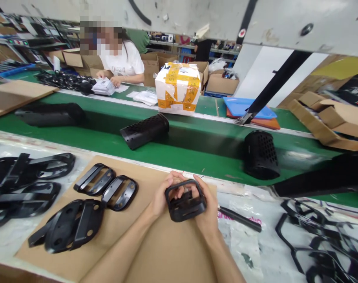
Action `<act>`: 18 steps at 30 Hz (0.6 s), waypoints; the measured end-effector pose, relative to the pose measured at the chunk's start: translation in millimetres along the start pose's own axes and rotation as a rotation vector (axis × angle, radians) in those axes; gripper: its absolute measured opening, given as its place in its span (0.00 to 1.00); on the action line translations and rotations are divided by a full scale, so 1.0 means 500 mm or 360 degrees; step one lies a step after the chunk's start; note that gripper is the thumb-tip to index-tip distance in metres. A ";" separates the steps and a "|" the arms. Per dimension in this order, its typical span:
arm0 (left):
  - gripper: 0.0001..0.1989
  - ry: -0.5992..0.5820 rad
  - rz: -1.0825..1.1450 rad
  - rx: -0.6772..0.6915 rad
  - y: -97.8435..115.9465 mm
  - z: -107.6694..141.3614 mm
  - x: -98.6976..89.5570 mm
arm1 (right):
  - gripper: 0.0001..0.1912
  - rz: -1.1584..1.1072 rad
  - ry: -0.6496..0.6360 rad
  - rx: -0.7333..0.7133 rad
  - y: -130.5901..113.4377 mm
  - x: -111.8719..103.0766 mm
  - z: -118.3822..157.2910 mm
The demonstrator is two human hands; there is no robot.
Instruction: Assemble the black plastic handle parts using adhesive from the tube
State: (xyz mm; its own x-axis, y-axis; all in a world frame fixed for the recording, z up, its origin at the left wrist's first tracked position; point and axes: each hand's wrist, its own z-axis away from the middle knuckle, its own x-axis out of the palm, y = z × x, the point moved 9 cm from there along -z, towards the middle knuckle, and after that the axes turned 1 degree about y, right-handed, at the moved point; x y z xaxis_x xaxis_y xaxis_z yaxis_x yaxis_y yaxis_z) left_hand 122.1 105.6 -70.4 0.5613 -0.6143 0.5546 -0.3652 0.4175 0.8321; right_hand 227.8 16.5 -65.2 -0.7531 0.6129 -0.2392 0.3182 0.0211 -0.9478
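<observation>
Both my hands hold one black plastic frame [186, 214] above the cardboard sheet [155, 251]. My left hand [163, 194] grips its left side, with some fingers behind it. My right hand [208, 208] is wrapped round the right side. The frame is tilted, and its rectangular opening shows fingertips through it. Two similar black frames [120, 192] lie side by side on the cardboard to the left, and a larger black stack of parts [70, 226] is in front of them. A black-handled tool [240, 219] lies just right of my right hand.
Beyond runs a green conveyor [181, 157] bearing perforated black housings [145, 130]. More black parts [20, 181] are piled at far left, thin black frames [323, 243] at right. A person [123, 59] handles white papers across the belt, near a taped box [178, 88]. A dark post [276, 84] slants down.
</observation>
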 end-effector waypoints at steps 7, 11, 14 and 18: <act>0.20 -0.0025 -0.0107 -0.0043 -0.031 0.005 0.003 | 0.19 0.0027 0.0180 0.0081 0.031 -0.019 -0.003; 0.20 0.0003 -0.0110 -0.0055 -0.036 0.003 0.003 | 0.18 -0.0045 0.0228 0.0129 0.031 -0.022 0.000; 0.20 0.0019 -0.0068 -0.0020 -0.024 0.001 0.003 | 0.19 -0.0108 0.0278 0.0193 0.026 -0.026 -0.002; 0.26 -0.0103 -0.0108 0.0062 0.007 0.007 0.019 | 0.22 -0.0300 0.0477 0.0283 0.022 -0.046 -0.010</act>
State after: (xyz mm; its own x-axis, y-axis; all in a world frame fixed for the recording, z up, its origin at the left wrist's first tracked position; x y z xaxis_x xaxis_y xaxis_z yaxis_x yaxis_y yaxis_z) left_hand 123.6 98.9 -61.8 0.5369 -0.6828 0.4954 -0.3575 0.3478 0.8668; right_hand 251.8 6.6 -69.2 -0.5787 0.8155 -0.0103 0.0659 0.0342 -0.9972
